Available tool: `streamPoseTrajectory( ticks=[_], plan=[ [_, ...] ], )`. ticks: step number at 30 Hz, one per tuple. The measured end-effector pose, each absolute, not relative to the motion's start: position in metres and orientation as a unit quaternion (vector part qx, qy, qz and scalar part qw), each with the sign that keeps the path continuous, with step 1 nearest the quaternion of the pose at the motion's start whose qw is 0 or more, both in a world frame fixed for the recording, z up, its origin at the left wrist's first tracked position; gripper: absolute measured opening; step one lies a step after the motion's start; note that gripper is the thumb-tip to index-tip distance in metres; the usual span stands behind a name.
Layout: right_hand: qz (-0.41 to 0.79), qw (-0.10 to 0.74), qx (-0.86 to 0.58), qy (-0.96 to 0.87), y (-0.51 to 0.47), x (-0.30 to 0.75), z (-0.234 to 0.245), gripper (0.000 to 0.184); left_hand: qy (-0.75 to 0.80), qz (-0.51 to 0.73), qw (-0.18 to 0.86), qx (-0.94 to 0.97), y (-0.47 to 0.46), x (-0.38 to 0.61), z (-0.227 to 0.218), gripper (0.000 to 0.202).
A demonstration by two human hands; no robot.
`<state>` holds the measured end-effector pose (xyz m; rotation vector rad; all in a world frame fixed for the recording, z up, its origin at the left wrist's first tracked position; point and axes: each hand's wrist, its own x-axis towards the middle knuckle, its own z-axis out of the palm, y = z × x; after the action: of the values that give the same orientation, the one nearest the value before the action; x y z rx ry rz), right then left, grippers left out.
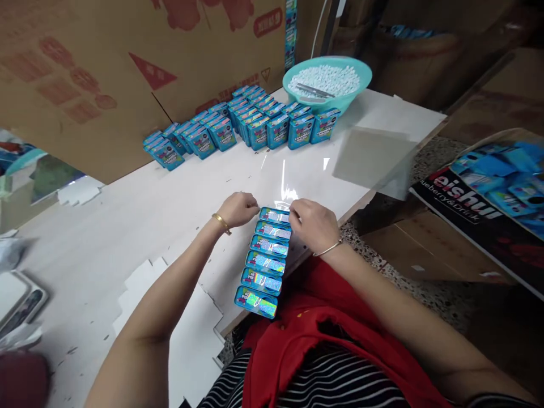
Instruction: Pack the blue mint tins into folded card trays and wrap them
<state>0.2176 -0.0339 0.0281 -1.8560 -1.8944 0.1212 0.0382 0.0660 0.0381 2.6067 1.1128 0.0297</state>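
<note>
Now, your left hand and right hand, fingers curled, grip impossible to tell; between them, the farthest of six blue tins, rowed toward the near edge of the table

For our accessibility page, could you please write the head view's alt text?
Left hand and right hand flank the far end of six aligned blue packs on a table; behind are more packs and a turquoise basin of white pellets.

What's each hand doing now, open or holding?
Left hand: curled at the left end of the box between both; grip can't be told.
Right hand: curled at its right end; grip can't be told.
</note>
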Motion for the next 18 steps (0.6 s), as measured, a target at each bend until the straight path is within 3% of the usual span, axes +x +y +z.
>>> streamPoseTrajectory(
  ticks=[7, 11, 15, 18],
  plan=[
    [-0.017, 0.236, -0.612, -0.755, -0.056, 0.208, 0.019, 0.02, 0.335, 0.11, -0.038, 0.935, 0.038, 0.02, 0.03, 0.03],
    [0.014, 0.273, -0.584, -0.765, -0.068, 0.205, 0.015, 0.021, 0.319, 0.128, -0.019, 0.939, 0.026, 0.005, 0.02, 0.027],
    [0.095, 0.378, -0.586, -0.711, -0.076, 0.208, 0.001, 0.016, 0.36, 0.158, 0.004, 0.92, 0.022, 0.0, 0.004, 0.021],
    [0.148, 0.419, -0.639, -0.628, -0.081, 0.211, -0.013, 0.025, 0.384, 0.169, 0.014, 0.907, 0.022, 0.003, -0.007, 0.023]
  ],
)
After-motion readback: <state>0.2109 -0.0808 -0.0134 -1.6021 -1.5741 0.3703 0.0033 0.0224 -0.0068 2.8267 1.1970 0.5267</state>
